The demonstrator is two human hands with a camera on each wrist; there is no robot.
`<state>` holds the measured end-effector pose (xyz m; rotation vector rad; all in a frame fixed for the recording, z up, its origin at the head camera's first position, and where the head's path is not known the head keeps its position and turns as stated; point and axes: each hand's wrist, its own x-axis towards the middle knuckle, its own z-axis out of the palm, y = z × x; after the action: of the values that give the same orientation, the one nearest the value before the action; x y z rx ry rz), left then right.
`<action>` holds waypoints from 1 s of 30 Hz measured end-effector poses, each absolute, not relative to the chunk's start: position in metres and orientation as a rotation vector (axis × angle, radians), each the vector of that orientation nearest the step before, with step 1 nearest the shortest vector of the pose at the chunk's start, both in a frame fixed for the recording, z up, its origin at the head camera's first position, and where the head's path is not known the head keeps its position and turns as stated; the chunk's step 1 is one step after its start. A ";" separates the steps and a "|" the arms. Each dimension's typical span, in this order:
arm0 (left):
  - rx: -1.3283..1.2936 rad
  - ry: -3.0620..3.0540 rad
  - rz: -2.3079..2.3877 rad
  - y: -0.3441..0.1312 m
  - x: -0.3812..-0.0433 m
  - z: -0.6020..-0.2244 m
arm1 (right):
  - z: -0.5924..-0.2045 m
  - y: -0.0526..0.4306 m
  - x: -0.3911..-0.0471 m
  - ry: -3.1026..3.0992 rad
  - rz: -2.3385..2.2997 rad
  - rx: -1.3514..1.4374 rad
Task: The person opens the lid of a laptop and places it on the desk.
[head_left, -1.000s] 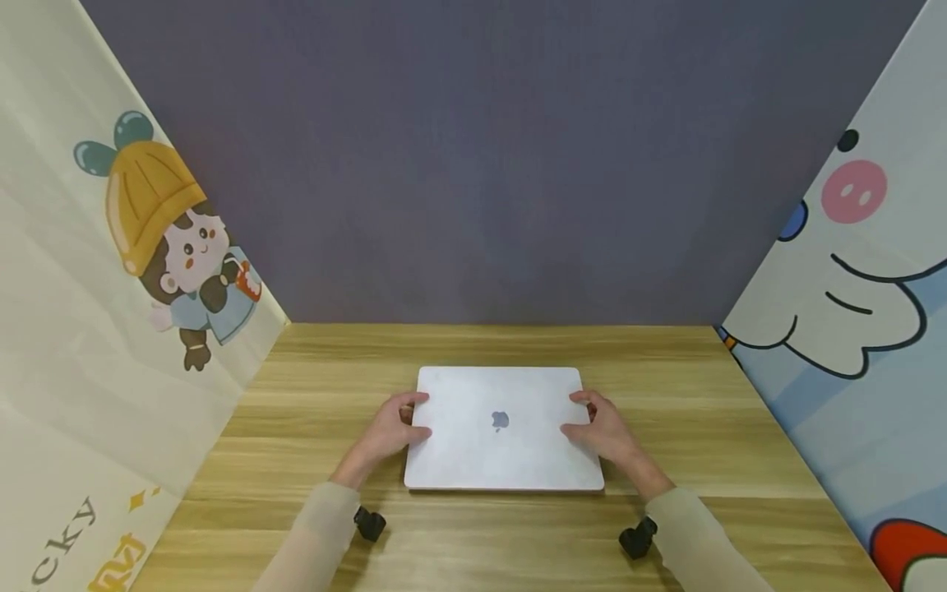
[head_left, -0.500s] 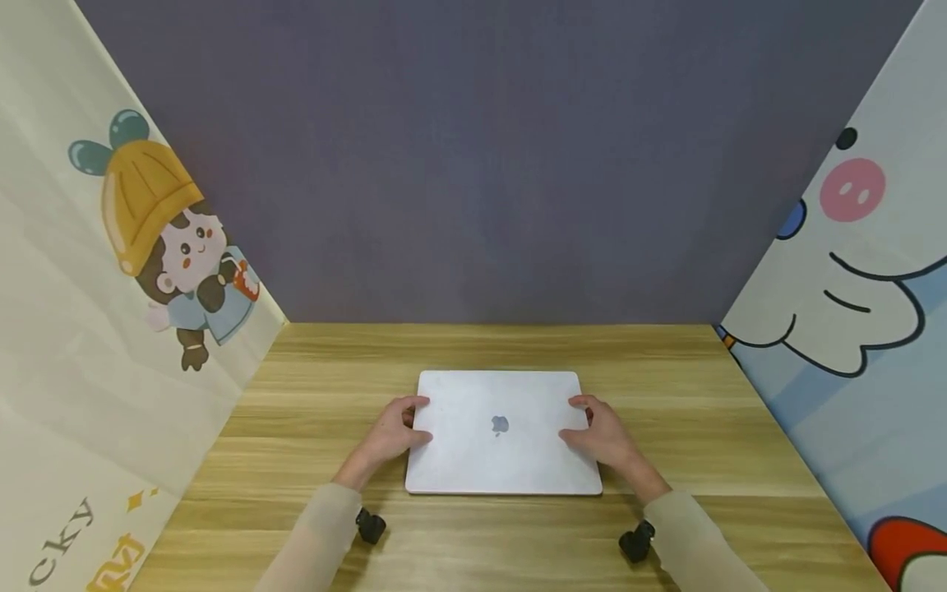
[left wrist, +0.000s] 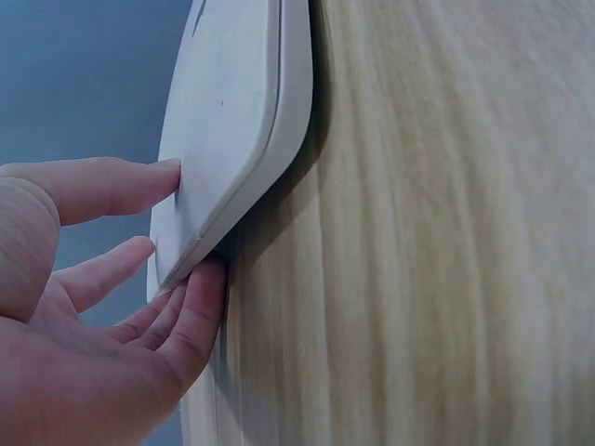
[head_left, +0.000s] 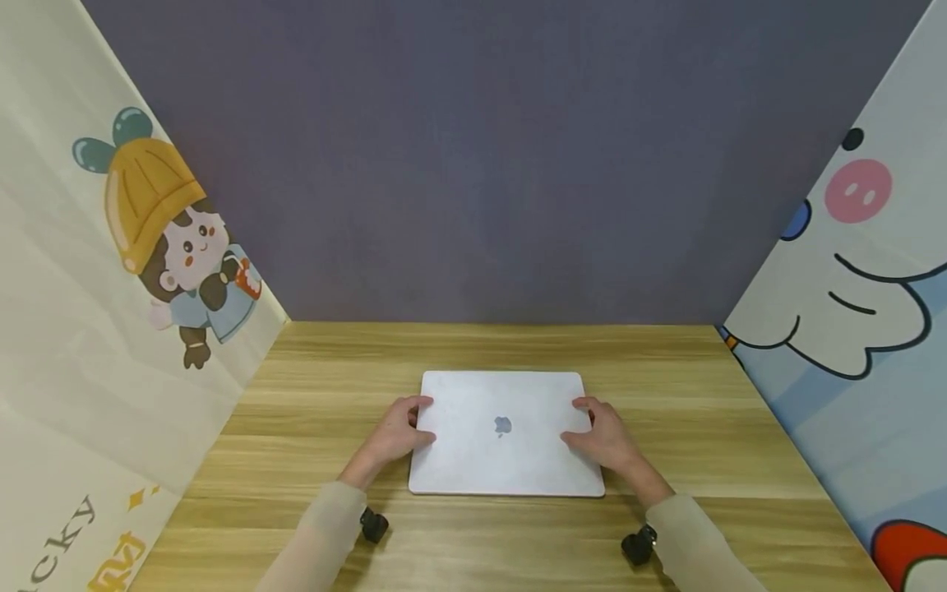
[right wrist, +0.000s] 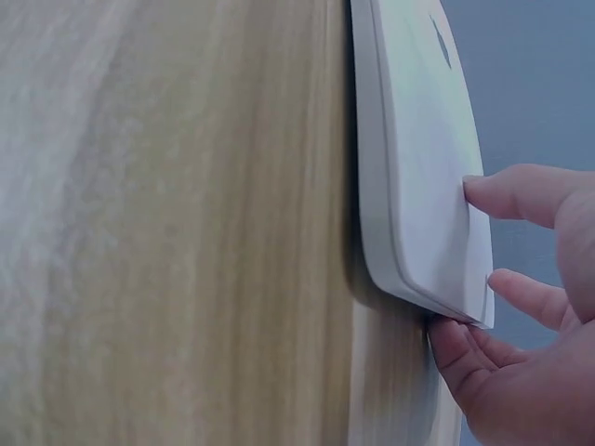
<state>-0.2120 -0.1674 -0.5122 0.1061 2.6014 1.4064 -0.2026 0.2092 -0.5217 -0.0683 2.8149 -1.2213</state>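
Note:
A closed silver laptop [head_left: 503, 460] with a dark apple logo on its lid lies flat at the middle of the wooden table. My left hand [head_left: 395, 429] grips its left side, the thumb on the lid. In the left wrist view, that hand's curled fingers [left wrist: 200, 302] reach under the laptop's edge. On the opposite side my right hand [head_left: 607, 436] holds the laptop the same way. Its thumb [right wrist: 521, 193] presses on the lid, and the lower fingertips [right wrist: 454, 344] sit at the underside in the right wrist view.
The wooden table [head_left: 311, 362] runs back to a dark grey wall panel [head_left: 488, 164]. Pale cartoon-printed curtains border it at left [head_left: 66, 329] and right [head_left: 888, 345]. A black wrist camera hangs below each sleeve.
The laptop has come down slightly, its front edge now closer to the tabletop with less shadow below it. Both hands have kept their hold and moved with it.

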 end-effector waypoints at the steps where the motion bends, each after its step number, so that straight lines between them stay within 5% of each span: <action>1: 0.109 2.604 1.403 -0.167 -0.212 -0.512 | -0.521 0.209 -0.202 2.815 -1.216 -0.064; 30: 0.178 2.728 1.226 -0.164 -0.205 -0.513 | -0.518 0.201 -0.190 2.952 -0.901 -0.094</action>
<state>-0.2048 -0.1642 -0.5131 0.1778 2.7280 1.2265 -0.1899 0.2010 -0.5183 -0.0940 2.9522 -0.9006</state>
